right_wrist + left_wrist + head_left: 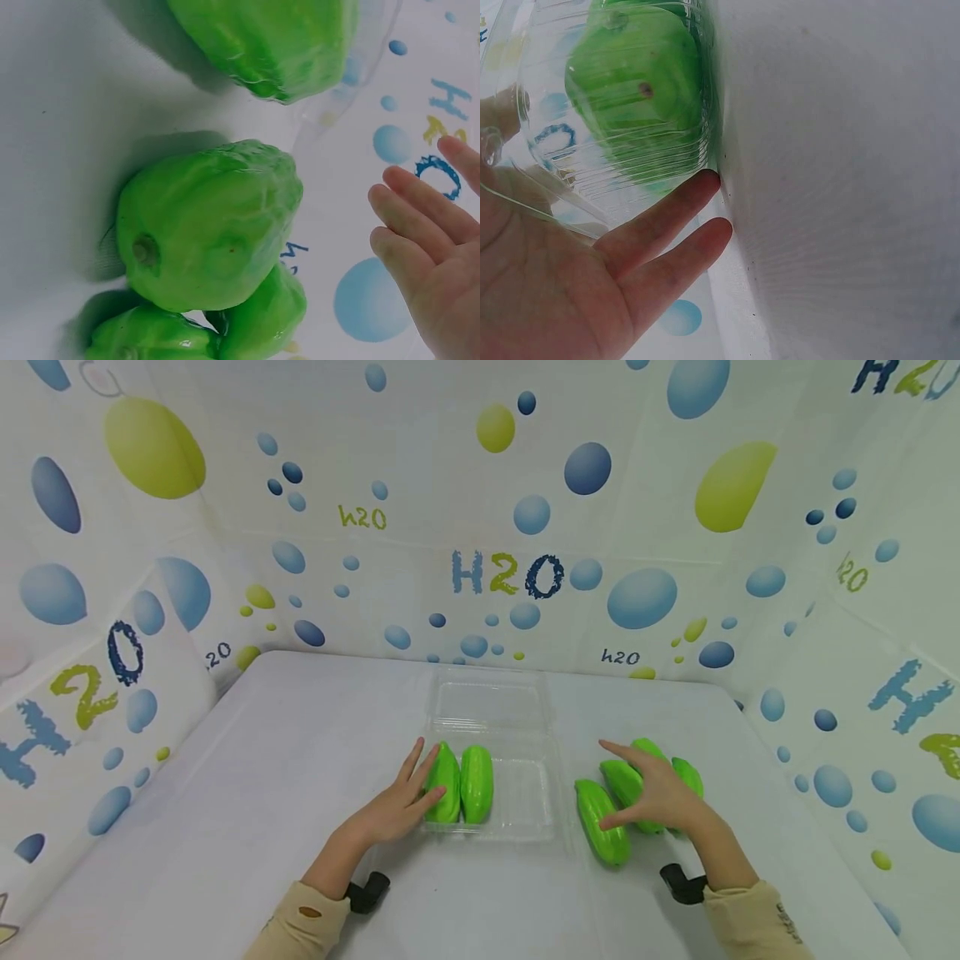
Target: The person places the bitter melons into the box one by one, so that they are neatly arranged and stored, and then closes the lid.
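A clear plastic clamshell box (521, 793) lies with its lid folded back, two green gourd-like vegetables (477, 785) side by side in its left half. My left hand (393, 810) is at the box's left side, fingers extended. In the left wrist view two fingers (667, 225) are beside the box's clear wall, and part of the hand shows through the plastic; firm contact cannot be told. My right hand (663, 793) hovers over several more green vegetables (600, 827) right of the box, thumb and fingers spread wide. The right wrist view shows that hand apart from the nearest vegetable (210, 225).
The box's transparent lid (489, 702) lies flat toward the back of the white table (315, 735). Behind and at both sides stand sheets (420, 477) printed with blue and green dots. Black wrist cameras (367, 893) are strapped on both wrists.
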Motion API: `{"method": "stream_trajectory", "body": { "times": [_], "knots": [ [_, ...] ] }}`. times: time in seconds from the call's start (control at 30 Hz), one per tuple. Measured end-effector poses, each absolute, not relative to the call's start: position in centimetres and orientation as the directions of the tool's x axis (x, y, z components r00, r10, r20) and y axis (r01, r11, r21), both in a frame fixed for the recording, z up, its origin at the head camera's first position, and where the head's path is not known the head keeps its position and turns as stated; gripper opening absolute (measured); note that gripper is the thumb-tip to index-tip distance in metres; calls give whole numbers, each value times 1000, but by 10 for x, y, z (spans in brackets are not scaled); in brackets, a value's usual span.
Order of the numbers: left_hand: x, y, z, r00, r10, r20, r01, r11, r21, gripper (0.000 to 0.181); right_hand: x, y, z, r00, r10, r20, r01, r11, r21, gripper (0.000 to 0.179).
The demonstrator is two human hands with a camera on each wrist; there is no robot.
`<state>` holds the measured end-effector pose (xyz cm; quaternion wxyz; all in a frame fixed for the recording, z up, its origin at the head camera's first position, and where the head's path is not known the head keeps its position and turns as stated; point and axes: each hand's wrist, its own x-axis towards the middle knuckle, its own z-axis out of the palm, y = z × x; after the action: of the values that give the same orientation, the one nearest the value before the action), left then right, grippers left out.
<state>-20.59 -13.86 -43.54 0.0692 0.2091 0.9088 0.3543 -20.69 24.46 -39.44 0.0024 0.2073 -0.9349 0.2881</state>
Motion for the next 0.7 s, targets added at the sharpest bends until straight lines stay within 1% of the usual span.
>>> {"method": "stream_trajectory", "body": {
  "times": [0.23, 0.4, 0.7],
  "knots": [
    [-207, -139, -436, -903, 429, 22, 330, 660, 675, 66, -205, 245, -400, -912, -404, 65, -374, 759, -533, 107],
    [-207, -138, -436, -904, 428, 24, 330, 660, 675, 66, -206, 245, -404, -898, -437, 49, -392, 746, -539, 107],
    [-206, -139, -435, -905, 425, 20, 324, 659, 679, 66, -205, 244, -405, -876, -482, 32, -433, 753, -496, 109]
  ]
}}
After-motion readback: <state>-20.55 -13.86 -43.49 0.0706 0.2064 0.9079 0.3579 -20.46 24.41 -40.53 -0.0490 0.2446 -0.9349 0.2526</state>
